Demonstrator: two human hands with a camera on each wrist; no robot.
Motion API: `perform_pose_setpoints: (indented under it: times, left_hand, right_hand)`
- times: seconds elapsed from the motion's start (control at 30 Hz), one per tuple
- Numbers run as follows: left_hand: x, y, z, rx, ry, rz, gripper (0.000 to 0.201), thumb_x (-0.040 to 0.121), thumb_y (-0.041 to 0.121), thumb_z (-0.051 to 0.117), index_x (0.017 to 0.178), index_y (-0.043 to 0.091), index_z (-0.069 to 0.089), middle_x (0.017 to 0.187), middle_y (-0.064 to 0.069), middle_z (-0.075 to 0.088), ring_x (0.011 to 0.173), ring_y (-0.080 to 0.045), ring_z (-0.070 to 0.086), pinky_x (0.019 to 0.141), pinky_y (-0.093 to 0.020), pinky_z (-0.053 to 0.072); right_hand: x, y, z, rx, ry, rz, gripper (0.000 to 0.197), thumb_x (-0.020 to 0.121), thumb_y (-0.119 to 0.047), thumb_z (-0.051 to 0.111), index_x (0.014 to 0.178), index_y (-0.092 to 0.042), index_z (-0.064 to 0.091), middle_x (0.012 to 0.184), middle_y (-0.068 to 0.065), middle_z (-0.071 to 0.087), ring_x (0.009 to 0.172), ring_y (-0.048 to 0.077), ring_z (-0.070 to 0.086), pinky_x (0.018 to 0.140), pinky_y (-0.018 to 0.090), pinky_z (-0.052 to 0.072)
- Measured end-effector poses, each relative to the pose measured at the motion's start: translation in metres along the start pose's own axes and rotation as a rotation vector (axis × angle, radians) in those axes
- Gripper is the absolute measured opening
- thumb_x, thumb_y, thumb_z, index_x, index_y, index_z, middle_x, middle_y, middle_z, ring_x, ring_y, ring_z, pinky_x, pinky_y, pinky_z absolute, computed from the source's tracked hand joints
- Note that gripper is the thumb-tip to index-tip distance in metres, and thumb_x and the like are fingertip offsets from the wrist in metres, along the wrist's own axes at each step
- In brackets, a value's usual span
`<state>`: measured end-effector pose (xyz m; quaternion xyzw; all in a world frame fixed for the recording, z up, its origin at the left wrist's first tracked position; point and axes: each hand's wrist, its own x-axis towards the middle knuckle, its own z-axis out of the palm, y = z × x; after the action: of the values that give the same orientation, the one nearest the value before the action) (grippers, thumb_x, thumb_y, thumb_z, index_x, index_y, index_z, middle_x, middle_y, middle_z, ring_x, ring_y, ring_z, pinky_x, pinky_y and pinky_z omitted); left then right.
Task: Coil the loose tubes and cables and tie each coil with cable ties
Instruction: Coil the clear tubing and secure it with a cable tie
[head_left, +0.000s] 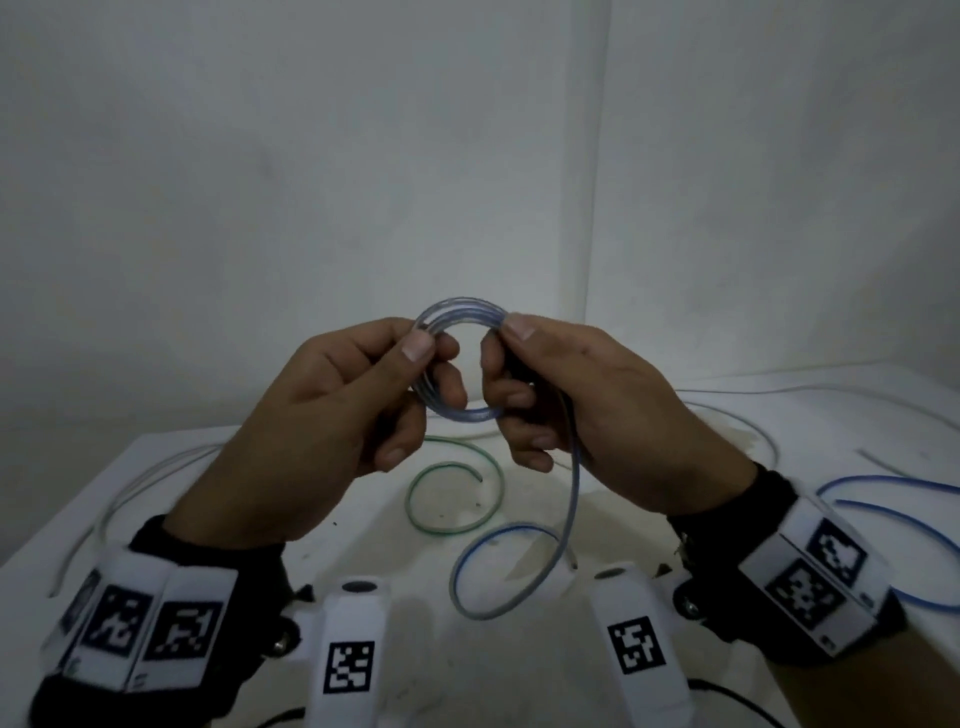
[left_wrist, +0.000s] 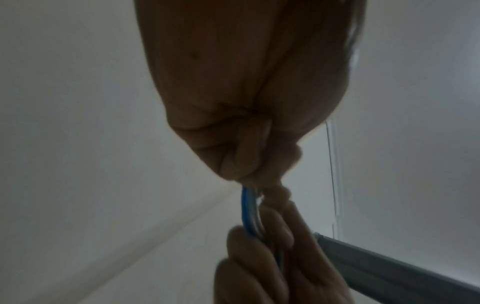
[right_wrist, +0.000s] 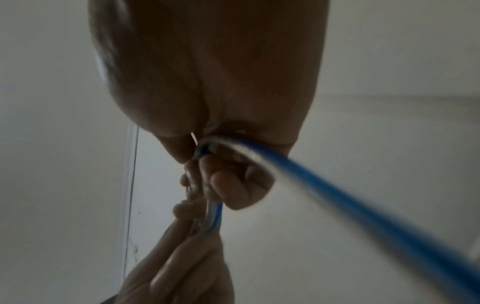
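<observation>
Left hand (head_left: 322, 410) and right hand (head_left: 587, 400) pinch opposite sides of small coiled blue-striped clear tube (head_left: 460, 413); loose tail hangs from right hand to white table (head_left: 311, 545).

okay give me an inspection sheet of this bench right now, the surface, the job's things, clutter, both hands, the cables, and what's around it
Surface: white table, marked with dark specks and stains.
Job's things: blue tube coil held above the table; its loose tail hangs down and curls onto the table. No cable ties seen.
Clutter: nothing seen.
Grippers: left hand pinches the coil's left side; right hand grips its right side, where the tail leaves.
Cables: green tube lies uncoiled at centre; another blue tube at right; thin white cables at left and along the back.
Surroundings: plain white walls meeting in a corner.
</observation>
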<state>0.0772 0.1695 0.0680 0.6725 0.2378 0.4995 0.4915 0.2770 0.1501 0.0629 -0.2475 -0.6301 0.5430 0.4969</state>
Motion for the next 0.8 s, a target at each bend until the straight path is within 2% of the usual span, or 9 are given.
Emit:
perform_pose_setpoints:
  times: [0.07, 0.13, 0.23, 0.3, 0.43, 0.53, 0.6, 0.7, 0.8]
  left_hand:
    - [0.0, -0.001, 0.007, -0.116, 0.052, 0.042, 0.021, 0.099, 0.024, 0.049, 0.094, 0.009, 0.062, 0.08, -0.005, 0.063, 0.041, -0.009, 0.036, 0.042, -0.018, 0.024]
    - [0.001, -0.002, 0.011, -0.202, 0.048, 0.027, 0.02, 0.099, 0.024, 0.048, 0.096, 0.009, 0.061, 0.082, -0.006, 0.062, 0.042, -0.01, 0.036, 0.041, -0.02, 0.021]
    - [0.001, 0.0, 0.004, -0.066, 0.022, -0.01, 0.023, 0.097, 0.026, 0.052, 0.096, 0.009, 0.068, 0.085, -0.01, 0.066, 0.04, -0.012, 0.035, 0.042, -0.027, 0.016]
    - [0.001, 0.001, 0.002, -0.049, 0.05, 0.012, 0.022, 0.098, 0.023, 0.052, 0.097, 0.006, 0.066, 0.082, -0.009, 0.065, 0.041, -0.01, 0.036, 0.043, -0.025, 0.019]
    - [0.001, -0.002, 0.009, -0.26, 0.028, 0.033, 0.019, 0.096, 0.023, 0.049, 0.1, 0.008, 0.06, 0.082, -0.004, 0.061, 0.047, -0.008, 0.043, 0.046, -0.017, 0.032]
    - [0.001, 0.0, 0.006, -0.201, -0.022, -0.014, 0.022, 0.092, 0.025, 0.052, 0.097, 0.008, 0.063, 0.082, -0.009, 0.063, 0.044, -0.013, 0.043, 0.042, -0.019, 0.031]
    - [0.001, 0.001, 0.004, -0.129, -0.021, 0.004, 0.022, 0.092, 0.025, 0.052, 0.095, 0.008, 0.067, 0.082, -0.009, 0.064, 0.043, -0.012, 0.04, 0.04, -0.017, 0.029]
    - [0.002, -0.001, 0.008, -0.22, 0.012, 0.045, 0.02, 0.094, 0.025, 0.051, 0.097, 0.01, 0.064, 0.082, -0.005, 0.062, 0.047, -0.008, 0.042, 0.043, -0.016, 0.03]
    - [0.001, -0.002, 0.008, -0.254, -0.001, 0.006, 0.02, 0.094, 0.026, 0.051, 0.096, 0.011, 0.063, 0.082, -0.006, 0.061, 0.046, -0.01, 0.042, 0.043, -0.018, 0.029]
  right_hand:
    - [0.002, 0.002, 0.004, 0.13, 0.009, -0.047, 0.033, 0.108, -0.032, 0.038, 0.099, -0.009, 0.059, 0.075, 0.003, 0.047, 0.054, 0.019, 0.041, 0.051, 0.031, 0.036]
    - [0.004, 0.003, 0.006, 0.19, -0.006, -0.054, 0.034, 0.107, -0.034, 0.037, 0.095, -0.01, 0.059, 0.074, 0.003, 0.048, 0.054, 0.02, 0.043, 0.052, 0.032, 0.038]
    - [0.002, 0.001, -0.001, 0.066, -0.008, 0.003, 0.036, 0.109, -0.033, 0.037, 0.086, -0.013, 0.056, 0.071, 0.001, 0.039, 0.054, 0.017, 0.035, 0.051, 0.029, 0.036]
    - [0.001, 0.002, -0.001, 0.075, 0.004, -0.007, 0.035, 0.109, -0.033, 0.038, 0.09, -0.012, 0.058, 0.072, 0.001, 0.042, 0.053, 0.016, 0.036, 0.05, 0.029, 0.036]
    - [0.007, 0.01, 0.011, 0.298, -0.028, -0.076, 0.037, 0.101, -0.041, 0.041, 0.097, -0.01, 0.06, 0.078, 0.004, 0.052, 0.056, 0.022, 0.048, 0.053, 0.032, 0.04]
    - [0.006, 0.005, 0.001, 0.214, -0.026, -0.036, 0.04, 0.103, -0.04, 0.04, 0.09, -0.008, 0.061, 0.075, 0.006, 0.052, 0.055, 0.022, 0.046, 0.053, 0.033, 0.038]
    - [0.004, 0.002, -0.004, 0.146, -0.019, -0.02, 0.04, 0.103, -0.04, 0.041, 0.089, -0.009, 0.062, 0.075, 0.006, 0.052, 0.055, 0.021, 0.044, 0.053, 0.033, 0.037]
    - [0.006, 0.006, 0.005, 0.253, -0.014, -0.059, 0.039, 0.101, -0.042, 0.042, 0.092, -0.01, 0.062, 0.079, 0.007, 0.055, 0.056, 0.023, 0.047, 0.055, 0.034, 0.039]
    - [0.007, 0.008, 0.005, 0.273, -0.016, -0.057, 0.04, 0.104, -0.04, 0.039, 0.087, -0.011, 0.059, 0.076, 0.006, 0.053, 0.055, 0.022, 0.046, 0.054, 0.032, 0.037]
